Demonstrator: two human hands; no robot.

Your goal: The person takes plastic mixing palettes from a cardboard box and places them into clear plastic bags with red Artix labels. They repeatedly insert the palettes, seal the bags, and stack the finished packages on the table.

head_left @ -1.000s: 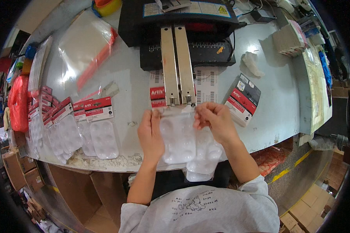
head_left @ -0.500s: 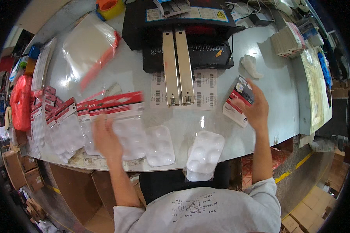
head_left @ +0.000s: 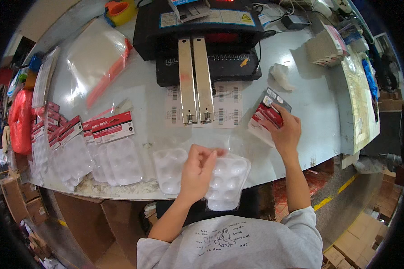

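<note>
White plastic paint palettes with round wells [head_left: 229, 179], in a clear bag, lie at the table's front edge. My left hand [head_left: 197, 175] is over their upper left side, fingers curled together; whatever may be between the fingertips is hidden. Just left of it lies another bagged white palette [head_left: 168, 168], partly covered by the hand. My right hand [head_left: 285, 134] grips a red, black and white header card [head_left: 260, 114] on a small stack at the right, thumb and fingers closed on it. Bagged palettes with red header cards [head_left: 114, 127] lie overlapped at the left.
A black machine [head_left: 197, 27] with two metal rails [head_left: 195, 80] stands at the back over printed label sheets [head_left: 231, 103]. Clear bags with a red strip [head_left: 96, 58] lie back left. Crumpled white material [head_left: 282, 76] and stacked cards [head_left: 325, 47] are at the right.
My left hand has moved right, from the carded palettes at the left to the bagged palettes in front of me. My right hand has closed on a card. The view has shifted slightly.
</note>
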